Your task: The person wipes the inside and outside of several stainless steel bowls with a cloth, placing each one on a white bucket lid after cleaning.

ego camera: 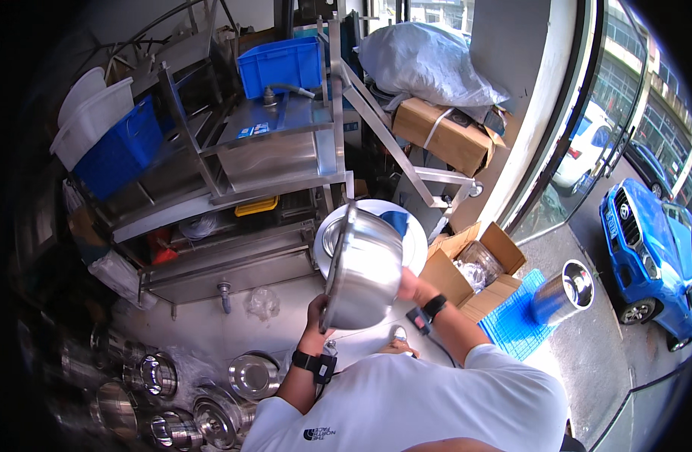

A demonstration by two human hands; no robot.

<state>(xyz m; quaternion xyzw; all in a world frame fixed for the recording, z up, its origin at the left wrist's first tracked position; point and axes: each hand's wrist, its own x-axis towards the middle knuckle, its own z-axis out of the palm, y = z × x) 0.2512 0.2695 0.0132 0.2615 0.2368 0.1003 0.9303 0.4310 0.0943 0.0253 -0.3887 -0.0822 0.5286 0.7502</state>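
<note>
In front of my chest a large stainless steel basin [364, 270] is tipped on its side, with its rim towards the left. My left hand [316, 319] grips the rim low on that side. Against the outer wall at the right rests my right hand [412, 286], blurred, its fingertips partly hidden behind the steel. Beyond the basin stands a round white tub [416, 248], partly covered by it. Inside the tub lie a blue cloth [396, 221] and a shiny metal piece [332, 237], mostly hidden.
Steel pots [216, 415] crowd the floor at lower left. To the right are an open cardboard box [445, 277] and a steel cylinder [561, 294] on a blue plastic crate [513, 316]. Stacked steel sinks [269, 158] stand ahead. A plastic bag [262, 303] lies on the floor.
</note>
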